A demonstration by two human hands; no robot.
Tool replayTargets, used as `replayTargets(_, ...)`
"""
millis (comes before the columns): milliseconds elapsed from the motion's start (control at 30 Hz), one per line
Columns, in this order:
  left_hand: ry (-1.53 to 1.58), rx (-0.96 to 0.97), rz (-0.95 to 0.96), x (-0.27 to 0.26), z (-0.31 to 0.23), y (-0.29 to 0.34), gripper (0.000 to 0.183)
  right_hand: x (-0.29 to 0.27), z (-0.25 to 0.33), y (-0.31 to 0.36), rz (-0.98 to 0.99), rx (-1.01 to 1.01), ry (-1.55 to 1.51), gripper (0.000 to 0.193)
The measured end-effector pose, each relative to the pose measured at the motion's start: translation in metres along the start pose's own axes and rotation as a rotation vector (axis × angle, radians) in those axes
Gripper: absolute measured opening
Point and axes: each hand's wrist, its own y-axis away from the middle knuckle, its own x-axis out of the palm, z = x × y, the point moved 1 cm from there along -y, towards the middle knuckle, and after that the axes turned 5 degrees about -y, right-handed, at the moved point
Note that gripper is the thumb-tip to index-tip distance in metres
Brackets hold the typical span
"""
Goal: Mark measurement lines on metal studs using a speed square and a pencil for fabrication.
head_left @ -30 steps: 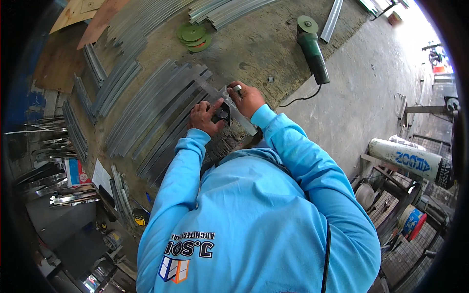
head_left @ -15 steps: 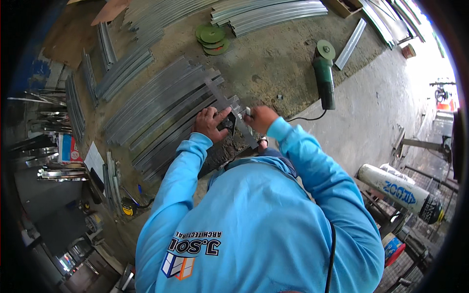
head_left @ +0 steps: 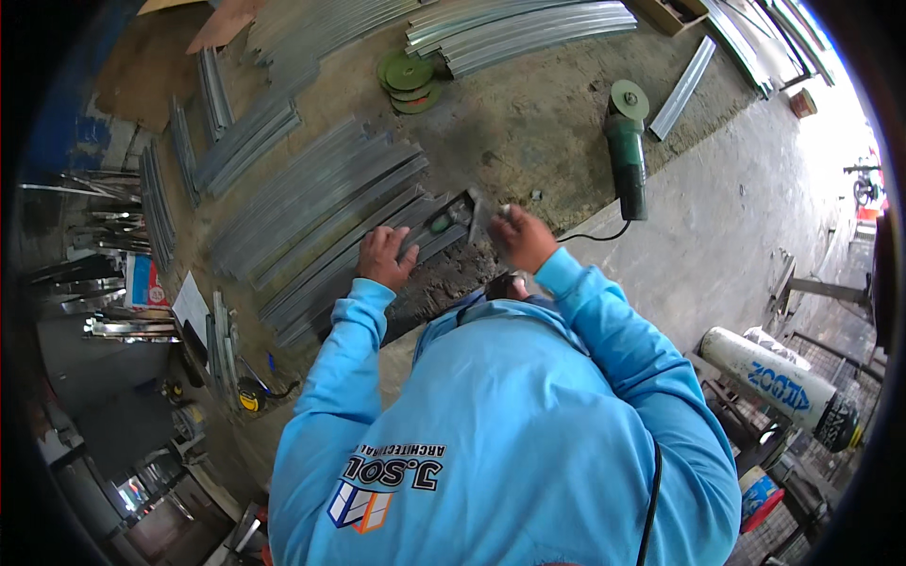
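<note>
On the worktop, a bundle of grey metal channels (head_left: 321, 208) lies side by side in front of me. My left hand (head_left: 384, 257) rests on the near channels, fingers apart and slightly bent. Between my hands is a combination square (head_left: 453, 217) with a dark head, its metal blade tipped and seen nearly edge-on. My right hand (head_left: 526, 239) is closed just right of the blade, its fingertips blurred. What it pinches, and whether it touches the square, I cannot make out.
An angle grinder (head_left: 627, 156) lies to the right, its cord trailing toward me. Green cutting discs (head_left: 411, 75) are stacked farther back. More metal channels (head_left: 528, 38) lie at the far side. A tape measure (head_left: 251, 394) sits at left; a white gas cylinder (head_left: 769, 373) is at right.
The combination square has turned and tipped up from lying across the channel ends. My left hand has come off it, back to the left; my right hand has shifted slightly right and nearer me.
</note>
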Motion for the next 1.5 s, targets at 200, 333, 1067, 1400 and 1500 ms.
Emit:
replayTargets(200,0.002,0.090,-0.094,0.000,-0.015,0.003,0.035,-0.027,0.011,0.034,-0.390,-0.037,0.120,0.029)
replayTargets(333,0.066,0.055,-0.051,0.006,-0.013,0.004,0.042,0.001,0.034,0.070,-0.501,0.097,0.122,0.032)
replayTargets(1067,0.244,0.247,-0.048,0.006,-0.014,-0.028,0.039,0.145,-0.012,0.012,-0.521,0.254,-0.141,0.029)
replayTargets(1400,0.223,0.261,0.146,0.011,-0.003,-0.027,0.070,0.135,-0.003,0.014,-0.452,0.359,-0.137,0.035)
replayTargets(1500,0.229,0.270,0.130,0.013,-0.003,-0.025,0.070,0.136,-0.008,0.028,-0.554,0.385,-0.168,0.047)
